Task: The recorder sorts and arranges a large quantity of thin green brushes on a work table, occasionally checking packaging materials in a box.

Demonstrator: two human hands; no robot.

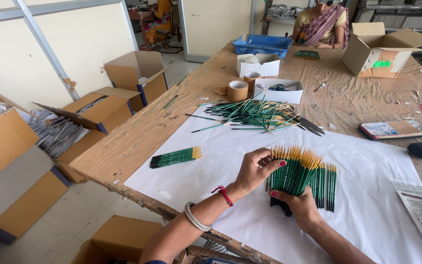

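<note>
Brush bundle (pixel 296 173) on paper sheet (pixel 230 161); small bunch (pixel 176 157) to its left; loose pile (pixel 252 115) behind (tape rolls (pixel 238 90) further back).

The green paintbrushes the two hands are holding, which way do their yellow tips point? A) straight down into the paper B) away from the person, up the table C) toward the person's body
B: both hands, left hand and right hand, grip the fanned bundle of green paintbrushes, and its yellow tips point away up the table, dark handle ends nearest the person.
</note>
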